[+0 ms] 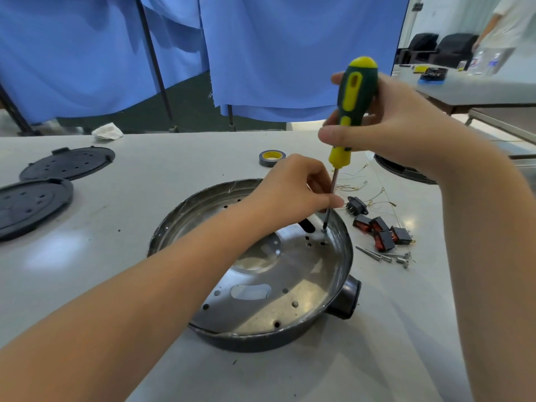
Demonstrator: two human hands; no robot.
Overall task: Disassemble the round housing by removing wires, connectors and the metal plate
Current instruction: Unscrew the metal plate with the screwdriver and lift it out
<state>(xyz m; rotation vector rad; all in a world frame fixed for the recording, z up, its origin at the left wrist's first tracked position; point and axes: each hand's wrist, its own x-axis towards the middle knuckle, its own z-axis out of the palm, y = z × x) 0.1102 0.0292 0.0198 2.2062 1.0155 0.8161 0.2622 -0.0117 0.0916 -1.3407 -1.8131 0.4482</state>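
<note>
left hand (293, 187) pinching screwdriver (352, 111) shaft, tip seemingly near housing (261, 338) rim

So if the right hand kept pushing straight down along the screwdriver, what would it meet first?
Probably the left hand, which pinches the shaft just below the right hand; beyond it, the tip meets the metal plate.

- Blue curtains (275, 53) are hanging across the whole back of the scene, draping in soft folds.
- Dark metal poles (153, 62) are leaning in front of the curtains, holding them up.
- Below the curtains, a dark green floor (191, 111) is showing, and a crumpled white cloth (107, 132) is lying there.
- A pale grey table (130, 184) is stretching out beneath the curtains, catching soft glare from overhead light.
- Right of the curtains, black chairs (441, 49) are standing by a white wall (452, 15).
- A second table (478, 91) is sitting in front of those chairs.
</note>
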